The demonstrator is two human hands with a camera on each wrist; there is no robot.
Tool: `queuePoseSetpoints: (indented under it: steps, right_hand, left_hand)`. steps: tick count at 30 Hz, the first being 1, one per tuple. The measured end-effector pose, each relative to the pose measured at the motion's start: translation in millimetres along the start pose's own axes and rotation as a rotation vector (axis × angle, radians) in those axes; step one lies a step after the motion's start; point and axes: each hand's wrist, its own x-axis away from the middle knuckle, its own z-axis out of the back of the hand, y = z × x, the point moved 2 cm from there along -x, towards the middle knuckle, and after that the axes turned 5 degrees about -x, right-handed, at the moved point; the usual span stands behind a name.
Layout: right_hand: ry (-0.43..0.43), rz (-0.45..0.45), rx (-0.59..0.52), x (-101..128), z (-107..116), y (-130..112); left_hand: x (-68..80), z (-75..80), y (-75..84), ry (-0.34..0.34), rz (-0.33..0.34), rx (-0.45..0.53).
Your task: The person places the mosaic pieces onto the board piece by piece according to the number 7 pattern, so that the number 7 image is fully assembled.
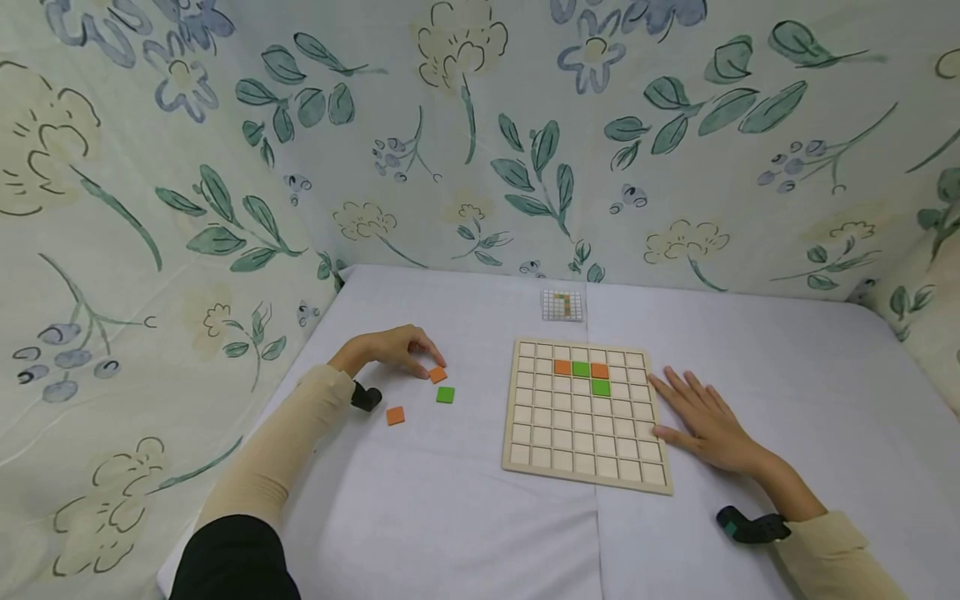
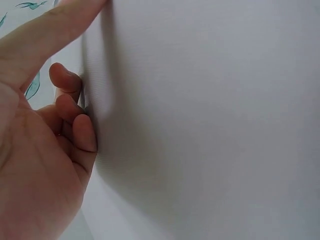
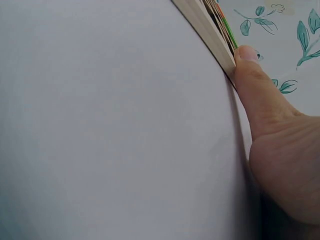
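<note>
So the main thing here is a pale wooden square board (image 1: 582,422) with a grid of shallow compartments, seven across and seven down, sitting on a white tablecloth (image 1: 450,525). Four compartments are filled: second row from the far edge has an orange square tile (image 1: 562,367), then a green square tile (image 1: 581,369), then another orange tile (image 1: 599,371), all side by side, and right below that last one, toward the person, is another green tile (image 1: 601,387). The rest of the loose stuff is left of the board: the left hand (image 1: 390,346) has a narrow pinch, thumb and index at the edges of a tilted orange tile (image 1: 437,375), though I can't tell if it's lifted at all. Its other fingers look curled in. A loose green tile (image 1: 446,395) lies just beside that one, and a loose orange tile (image 1: 395,416) is farther out from the board. Right hand (image 1: 708,429) is spread wide, thumb and fingertips against the board's right edge, not gripping. Past the board's far edge there's a small white card (image 1: 562,305) with a printed grid and orange and green cells; any lettering on it is too tiny to read.
</note>
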Motion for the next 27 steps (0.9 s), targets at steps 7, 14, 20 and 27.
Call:
queuePoseSetpoints:
  steps: [7,14,20,27]
  right_hand:
    - [-0.002,-0.001,-0.005,0.0,0.4,1.2]
    - [-0.001,0.001,0.000,0.1,-0.3,2.3]
    - [0.000,0.007,0.007,-0.4,-1.1,2.5]
    - [0.008,0.006,0.021,-0.3,-1.7,3.0]
  left_hand:
    - [-1.2,-0.3,0.1,0.019,-0.022,0.009]
    - [-1.4,-2.2,-3.9,0.094,-0.035,0.089]
    - [-0.4,-2.8,-2.7,0.162,-0.047,0.154]
    - [-1.6,-3.8,4.8,0.243,-0.047,0.198]
